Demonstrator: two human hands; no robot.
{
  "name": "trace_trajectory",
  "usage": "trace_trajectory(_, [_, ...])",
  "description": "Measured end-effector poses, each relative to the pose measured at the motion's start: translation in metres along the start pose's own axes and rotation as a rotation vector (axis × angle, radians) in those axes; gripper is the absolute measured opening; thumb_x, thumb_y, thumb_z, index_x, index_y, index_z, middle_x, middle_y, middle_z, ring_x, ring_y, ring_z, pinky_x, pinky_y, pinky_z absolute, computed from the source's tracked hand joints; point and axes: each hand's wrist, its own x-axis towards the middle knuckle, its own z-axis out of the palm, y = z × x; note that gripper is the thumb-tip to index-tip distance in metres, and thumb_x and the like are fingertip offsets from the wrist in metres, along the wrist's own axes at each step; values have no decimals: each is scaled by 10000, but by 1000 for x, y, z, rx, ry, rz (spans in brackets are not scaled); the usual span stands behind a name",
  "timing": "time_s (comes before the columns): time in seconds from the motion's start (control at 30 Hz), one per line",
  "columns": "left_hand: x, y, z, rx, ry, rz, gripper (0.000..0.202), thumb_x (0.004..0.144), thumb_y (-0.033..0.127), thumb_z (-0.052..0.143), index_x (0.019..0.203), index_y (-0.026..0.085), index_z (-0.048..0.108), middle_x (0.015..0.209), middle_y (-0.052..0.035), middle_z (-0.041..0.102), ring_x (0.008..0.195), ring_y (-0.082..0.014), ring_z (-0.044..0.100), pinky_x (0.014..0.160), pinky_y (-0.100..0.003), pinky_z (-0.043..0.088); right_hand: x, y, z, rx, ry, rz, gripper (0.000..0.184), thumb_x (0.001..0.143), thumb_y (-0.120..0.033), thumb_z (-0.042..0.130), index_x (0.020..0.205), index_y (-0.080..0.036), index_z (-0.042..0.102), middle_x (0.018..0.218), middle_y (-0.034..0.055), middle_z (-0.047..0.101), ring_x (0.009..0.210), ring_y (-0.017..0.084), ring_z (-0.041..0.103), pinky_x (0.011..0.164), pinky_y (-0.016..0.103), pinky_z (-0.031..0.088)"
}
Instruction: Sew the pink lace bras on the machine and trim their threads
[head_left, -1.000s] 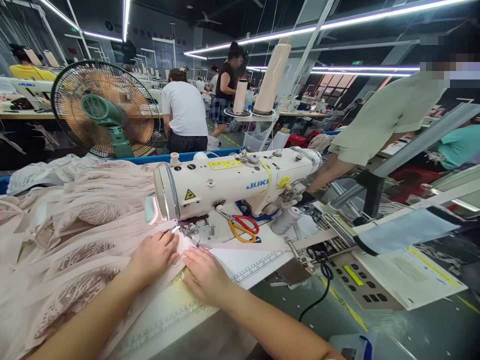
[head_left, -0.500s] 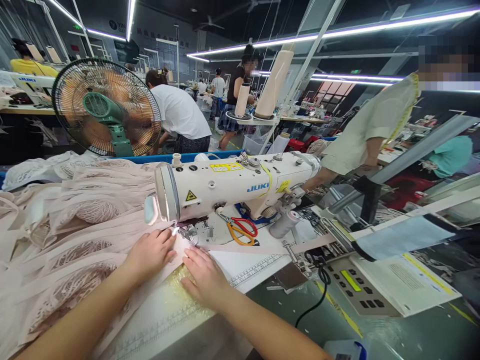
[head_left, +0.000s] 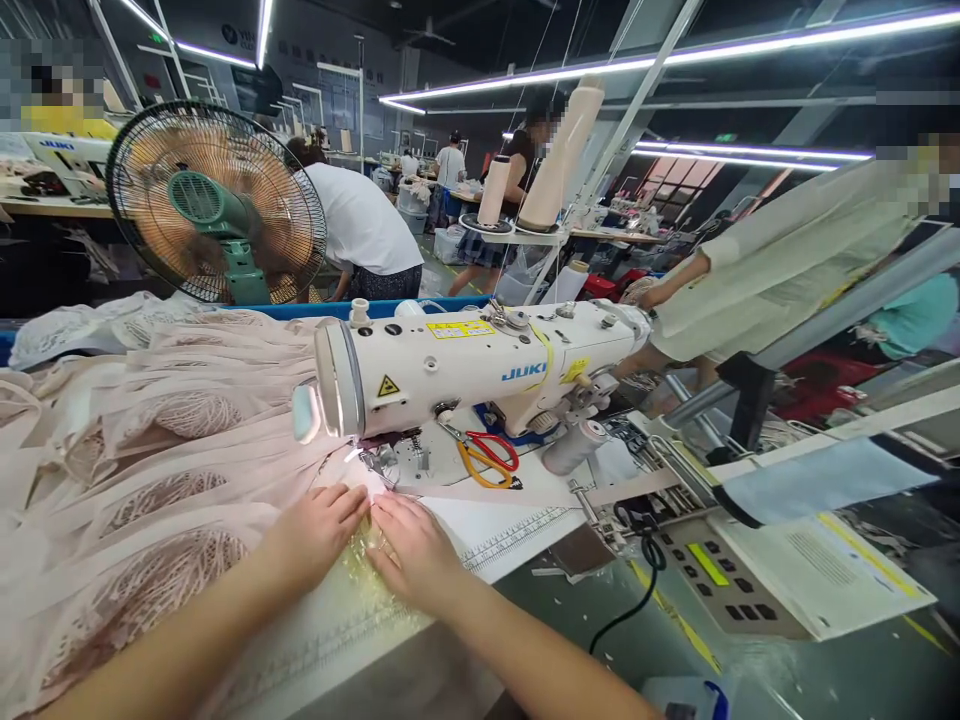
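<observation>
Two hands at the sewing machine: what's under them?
Pale pink fabric shows beyond the fingers of the left hand and right hand; a shiny yellowish patch shows between them. Whatever lies directly beneath fingers and palms is covered.

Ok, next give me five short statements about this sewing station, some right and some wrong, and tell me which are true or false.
1. The left hand and right hand are at a pale pink cloth in front of the sewing machine. True.
2. The right hand holds the scissors. False: they lie by the sewing machine, apart from the hands.
3. A gray thread cone is to the right of the scissors. True.
4. The fan is at the far right of the view. False: it is on the left.
5. Lace-patterned fabric is heaped left of the sewing machine. True.
</observation>
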Motion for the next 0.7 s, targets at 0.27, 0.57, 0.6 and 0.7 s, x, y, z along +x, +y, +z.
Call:
trace_trajectory(0.27, [-1, -24, 6, 45, 4, 17, 319, 935, 147, 405, 1162, 198, 623, 1219, -86, 644, 1051, -214, 602, 865, -364, 470, -1, 1, 1, -53, -78, -35, 470, 854, -373, 538, 1259, -134, 529, 1364, 131, 518, 1304, 235, 425, 1118, 390, 302])
trace_trajectory(0.57, [10, -34, -2, 56, -132, -41, 337, 945, 160, 386, 1188, 184, 618, 1241, -97, 632, 1098, -233, 592, 896, -369, 459, -2, 4, 4, -55, -65, -35, 470, 853, -394, 553, 1254, -148, 540, 1372, 112, 515, 1311, 226, 418, 1121, 376, 300])
trace_trajectory(0.6, [11, -36, -2, 65, -134, -43, 333, 941, 158, 395, 1187, 182, 618, 1239, -99, 633, 1090, -234, 595, 895, -370, 459, -2, 4, 5, -50, -59, -34, 468, 851, -393, 556, 1250, -149, 544, 1369, 109, 519, 1309, 227, 421, 1119, 377, 301])
trace_trajectory(0.7, [14, -40, -3, 79, -146, -45, 329, 929, 139, 411, 1181, 173, 620, 1235, -103, 634, 1064, -233, 601, 902, -377, 457, -2, 5, 5, -34, -56, -26, 459, 844, -380, 559, 1243, -154, 550, 1362, 97, 528, 1300, 231, 430, 1115, 380, 307])
